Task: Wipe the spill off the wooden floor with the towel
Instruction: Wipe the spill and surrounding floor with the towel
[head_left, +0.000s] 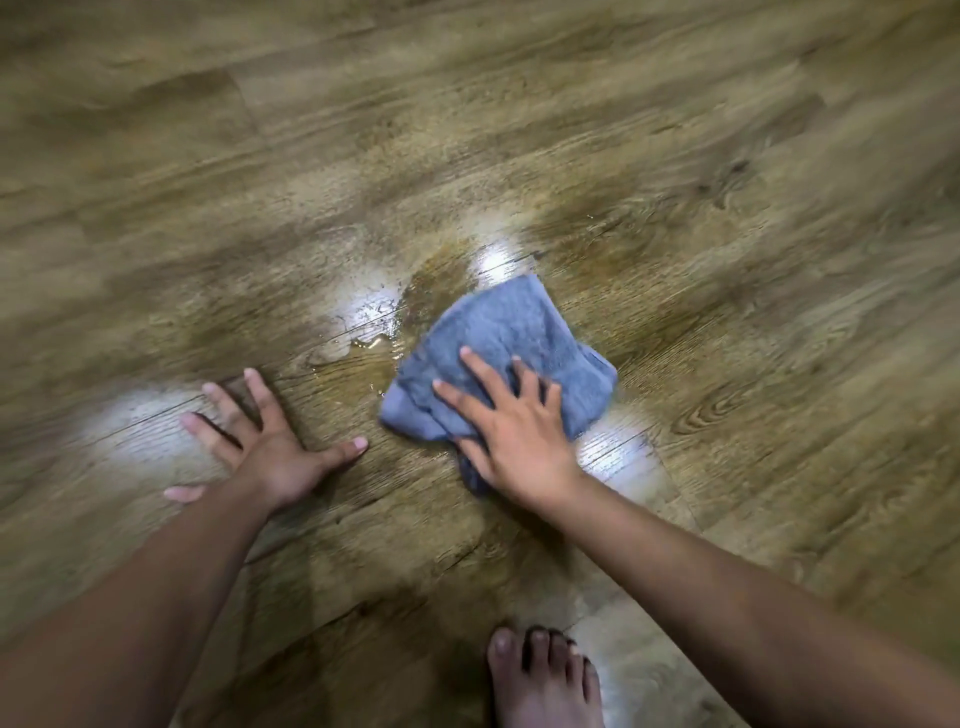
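A crumpled blue-grey towel (509, 332) lies on the wooden floor (727, 260) at the middle of the view. My right hand (511, 426) presses down on its near half with the fingers spread and straight. A clear wet spill (363, 338) glistens on the planks just left of the towel and beyond it, its near edge touching the cloth. My left hand (265, 441) rests flat on the bare floor to the left, fingers splayed, a short way from the puddle.
A bare foot (545, 680) stands on the floor at the bottom edge, below my right forearm. Bright light reflections (613, 452) shine on the planks near both hands. Wooden planks stretch out on all sides.
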